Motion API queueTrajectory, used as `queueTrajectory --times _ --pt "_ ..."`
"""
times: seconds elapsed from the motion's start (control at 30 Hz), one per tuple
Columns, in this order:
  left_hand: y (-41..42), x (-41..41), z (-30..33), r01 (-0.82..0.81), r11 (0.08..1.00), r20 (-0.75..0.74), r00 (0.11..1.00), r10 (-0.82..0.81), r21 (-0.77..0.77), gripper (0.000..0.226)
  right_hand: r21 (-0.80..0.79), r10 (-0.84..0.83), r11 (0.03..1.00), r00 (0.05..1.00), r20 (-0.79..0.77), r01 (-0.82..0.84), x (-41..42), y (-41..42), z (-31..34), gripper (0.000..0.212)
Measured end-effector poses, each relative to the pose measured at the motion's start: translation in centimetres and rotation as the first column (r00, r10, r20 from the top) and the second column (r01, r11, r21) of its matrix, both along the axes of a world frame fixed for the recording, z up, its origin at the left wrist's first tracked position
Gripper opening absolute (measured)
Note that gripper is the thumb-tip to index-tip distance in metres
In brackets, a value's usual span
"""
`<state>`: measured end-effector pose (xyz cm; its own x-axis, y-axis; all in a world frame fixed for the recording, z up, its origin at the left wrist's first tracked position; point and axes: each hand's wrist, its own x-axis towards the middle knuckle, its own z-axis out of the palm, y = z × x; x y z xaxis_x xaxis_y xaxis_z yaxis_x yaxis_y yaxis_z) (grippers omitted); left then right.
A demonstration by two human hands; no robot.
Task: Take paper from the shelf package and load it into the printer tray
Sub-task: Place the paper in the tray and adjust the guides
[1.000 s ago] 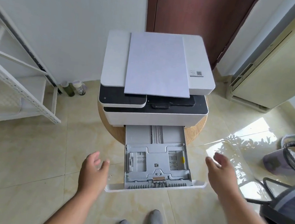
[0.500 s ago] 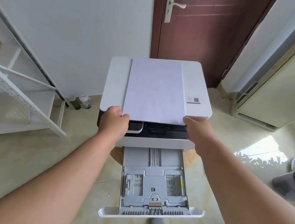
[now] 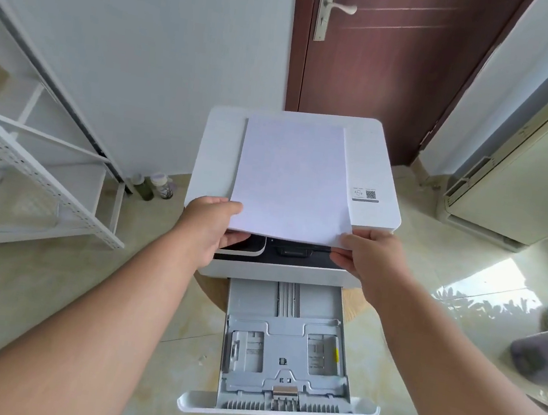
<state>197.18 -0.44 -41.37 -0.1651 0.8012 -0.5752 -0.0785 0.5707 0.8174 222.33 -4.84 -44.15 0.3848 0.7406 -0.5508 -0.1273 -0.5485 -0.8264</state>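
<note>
1. Gripping the paper [image 3: 291, 178] at its two near corners: left hand [image 3: 206, 225] with thumb on top and fingers curled under the left corner, right hand [image 3: 368, 257] clamped the same way on the right corner
2. Paper lying flat on the printer [image 3: 375, 157] lid, near edge overhanging the dark front panel and bowed slightly up between the hands
3. Tray [image 3: 286, 350] pulled fully out below, empty, grey guides showing, well beneath the sheets
4. Best done by lifting both corners evenly, keeping the stack square so no sheet fans out or slides off the back
5. Then drawing it toward the body, clear of the lid, before lowering; dropping too soon would likely catch the printer's front
6. Worth aiming the far edge in first, under the printer body, between the side guides, then laying the near edge down flat
7. Against half a second ago: same grip at the same corners, but the near edge now raised off the front panel and drawn a little nearer, a curl showing where it lay flat
8. Against a second ago: hands then open and empty beside the tray, paper untouched on the lid
</note>
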Motion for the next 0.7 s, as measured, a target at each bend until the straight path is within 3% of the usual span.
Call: queueTrajectory --times 0.1,0.23,0.37,0.57,0.7 --pt "0.7 -0.2 0.2 0.138 0.990 -0.114 0.984 -0.137 0.003 0.013 -0.018 0.063 0.998 0.997 -0.047 -0.064 0.3 -1.7 0.3 0.010" --pt "-0.3 -0.1 -0.1 0.255 0.964 -0.265 0.938 -0.226 0.080 0.035 -0.033 0.168 0.985 0.985 -0.044 -0.170 0.1 -1.9 1.0 0.005" --pt "-3.0 -0.2 -1.0 0.284 0.945 -0.249 0.938 -0.240 0.161 0.042 -0.022 0.183 0.982 0.980 -0.079 -0.186 -0.6 0.0 1.9 0.011" --pt "-7.0 -1.7 -2.0 0.221 0.960 -0.159 0.968 -0.195 0.171 0.047 0.031 0.290 0.955 0.950 0.114 -0.295 -2.4 -2.5 1.3 0.013" --pt "-9.4 -2.5 -2.4 0.140 0.981 -0.094 0.987 -0.129 0.131 0.047 0.027 0.310 0.948 0.937 0.162 -0.319 -3.1 -7.0 0.7 0.014"
